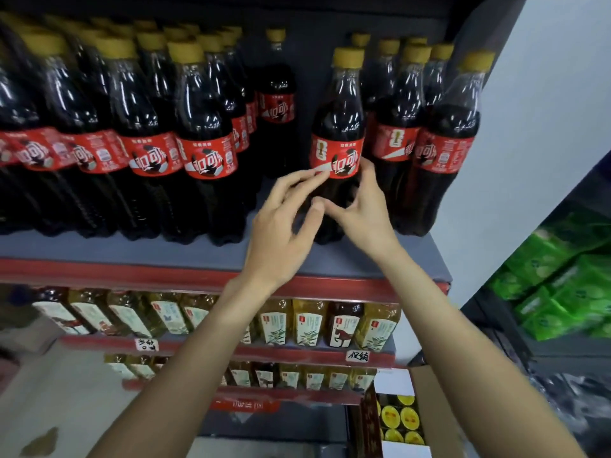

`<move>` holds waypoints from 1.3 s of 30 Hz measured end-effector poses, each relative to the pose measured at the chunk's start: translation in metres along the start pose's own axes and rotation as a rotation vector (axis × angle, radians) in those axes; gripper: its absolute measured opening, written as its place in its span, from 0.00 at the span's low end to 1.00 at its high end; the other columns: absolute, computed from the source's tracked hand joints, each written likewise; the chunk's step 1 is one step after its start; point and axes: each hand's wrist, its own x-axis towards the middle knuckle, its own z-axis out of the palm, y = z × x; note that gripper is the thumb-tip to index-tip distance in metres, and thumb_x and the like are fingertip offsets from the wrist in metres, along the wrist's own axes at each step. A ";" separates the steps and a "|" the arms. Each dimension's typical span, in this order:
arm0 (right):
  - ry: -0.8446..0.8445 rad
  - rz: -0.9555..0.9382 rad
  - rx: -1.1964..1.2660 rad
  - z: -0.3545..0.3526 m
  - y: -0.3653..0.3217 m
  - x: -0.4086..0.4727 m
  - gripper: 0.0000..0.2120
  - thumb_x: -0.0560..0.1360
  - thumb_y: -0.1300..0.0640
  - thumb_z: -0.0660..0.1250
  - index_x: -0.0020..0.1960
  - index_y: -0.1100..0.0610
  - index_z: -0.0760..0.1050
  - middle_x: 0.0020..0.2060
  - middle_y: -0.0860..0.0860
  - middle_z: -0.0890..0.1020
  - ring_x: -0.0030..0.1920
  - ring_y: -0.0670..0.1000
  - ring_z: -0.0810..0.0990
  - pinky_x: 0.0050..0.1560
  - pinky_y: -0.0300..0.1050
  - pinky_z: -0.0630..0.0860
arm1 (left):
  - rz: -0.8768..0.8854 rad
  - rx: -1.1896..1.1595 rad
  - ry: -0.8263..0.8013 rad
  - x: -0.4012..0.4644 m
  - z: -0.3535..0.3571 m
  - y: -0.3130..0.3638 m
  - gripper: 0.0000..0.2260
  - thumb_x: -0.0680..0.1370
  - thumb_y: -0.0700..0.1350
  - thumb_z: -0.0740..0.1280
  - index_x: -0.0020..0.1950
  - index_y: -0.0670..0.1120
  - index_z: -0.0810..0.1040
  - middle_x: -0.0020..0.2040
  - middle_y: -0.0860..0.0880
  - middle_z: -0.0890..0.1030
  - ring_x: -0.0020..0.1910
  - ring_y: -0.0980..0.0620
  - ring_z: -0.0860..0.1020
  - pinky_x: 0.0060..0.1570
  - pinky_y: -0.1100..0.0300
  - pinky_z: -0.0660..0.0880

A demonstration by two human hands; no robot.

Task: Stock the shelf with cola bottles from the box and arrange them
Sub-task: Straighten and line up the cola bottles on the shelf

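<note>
A cola bottle [338,127] with a yellow cap and red label stands upright near the front of the grey shelf [148,251]. My left hand [281,236] touches its left side with straight, spread fingers, fingertips on the label. My right hand [363,213] wraps its lower right side, thumb across the front. Rows of the same bottles [185,133] fill the shelf to the left, and more bottles [439,143] stand to the right. An open cardboard box [429,401] at the bottom right shows several yellow caps [400,416].
A gap beside the held bottle runs back to a single bottle [277,94]. Lower shelves carry tea bottles [307,322] and price tags. Green packs [562,285] lie on a neighbouring rack at right. A white wall [545,110] bounds the shelf's right end.
</note>
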 end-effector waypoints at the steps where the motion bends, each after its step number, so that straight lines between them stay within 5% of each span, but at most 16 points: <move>1: -0.013 0.003 -0.001 0.007 -0.001 0.008 0.38 0.68 0.60 0.77 0.71 0.62 0.61 0.60 0.53 0.78 0.61 0.48 0.75 0.62 0.38 0.70 | 0.047 0.143 0.061 0.000 -0.005 -0.004 0.18 0.79 0.47 0.61 0.68 0.50 0.73 0.65 0.51 0.73 0.62 0.55 0.72 0.63 0.62 0.70; 3: -0.027 -0.008 -0.001 0.025 -0.001 0.026 0.38 0.67 0.61 0.78 0.70 0.63 0.60 0.60 0.56 0.78 0.60 0.50 0.76 0.61 0.39 0.71 | 0.138 0.383 0.234 -0.001 -0.015 -0.012 0.17 0.76 0.41 0.65 0.66 0.46 0.76 0.62 0.48 0.77 0.60 0.49 0.72 0.63 0.67 0.66; 8: -0.043 0.044 0.030 0.064 -0.001 0.066 0.39 0.68 0.61 0.77 0.71 0.60 0.58 0.64 0.55 0.75 0.64 0.51 0.73 0.63 0.38 0.68 | 0.199 0.661 0.538 -0.003 -0.042 -0.033 0.21 0.73 0.36 0.67 0.66 0.46 0.73 0.66 0.44 0.70 0.63 0.43 0.67 0.67 0.51 0.66; 19: 0.088 0.009 0.021 0.104 0.009 0.098 0.38 0.67 0.63 0.77 0.70 0.64 0.59 0.64 0.57 0.71 0.65 0.53 0.71 0.59 0.30 0.61 | 0.133 0.667 0.464 0.000 -0.066 -0.051 0.27 0.74 0.40 0.69 0.72 0.40 0.67 0.69 0.37 0.67 0.67 0.43 0.67 0.68 0.66 0.58; 25: -0.028 0.110 -0.099 0.080 -0.009 0.085 0.45 0.70 0.60 0.75 0.77 0.60 0.50 0.73 0.60 0.56 0.73 0.56 0.61 0.69 0.39 0.58 | 0.277 0.536 0.589 0.001 -0.045 -0.039 0.20 0.74 0.36 0.68 0.65 0.43 0.71 0.66 0.43 0.68 0.64 0.44 0.68 0.62 0.49 0.70; 27: 0.008 0.051 -0.096 0.058 -0.016 0.068 0.36 0.72 0.61 0.72 0.75 0.58 0.59 0.71 0.58 0.62 0.71 0.55 0.65 0.68 0.35 0.59 | 0.364 0.441 0.546 0.009 -0.032 -0.031 0.17 0.74 0.36 0.66 0.62 0.43 0.72 0.63 0.45 0.70 0.61 0.46 0.71 0.64 0.54 0.67; 29: 0.100 -0.065 -0.078 0.030 -0.017 0.042 0.24 0.73 0.62 0.69 0.68 0.56 0.70 0.63 0.54 0.71 0.63 0.51 0.74 0.65 0.42 0.70 | 0.355 0.282 0.459 0.020 -0.015 -0.025 0.15 0.75 0.36 0.65 0.62 0.41 0.73 0.60 0.48 0.73 0.59 0.48 0.73 0.62 0.54 0.69; 32: 0.315 -0.132 -0.037 -0.013 -0.012 -0.001 0.11 0.76 0.64 0.65 0.57 0.56 0.78 0.52 0.48 0.80 0.52 0.43 0.79 0.51 0.36 0.75 | 0.113 -0.014 0.209 0.045 0.009 -0.015 0.17 0.76 0.37 0.66 0.64 0.41 0.72 0.57 0.51 0.75 0.56 0.54 0.75 0.58 0.58 0.73; 35: 0.529 -0.129 -0.086 -0.044 0.003 -0.026 0.10 0.76 0.66 0.63 0.54 0.56 0.78 0.48 0.48 0.81 0.50 0.46 0.79 0.48 0.35 0.73 | -0.086 -0.138 -0.040 0.072 0.038 -0.009 0.25 0.75 0.42 0.70 0.70 0.45 0.67 0.62 0.49 0.74 0.56 0.57 0.74 0.58 0.62 0.73; 39: 0.653 -0.079 -0.261 -0.067 0.026 -0.032 0.14 0.73 0.64 0.64 0.57 0.56 0.76 0.53 0.52 0.76 0.52 0.52 0.74 0.53 0.42 0.72 | -0.162 -0.133 -0.137 0.088 0.077 -0.003 0.36 0.71 0.48 0.75 0.73 0.48 0.60 0.68 0.48 0.69 0.61 0.54 0.73 0.61 0.53 0.73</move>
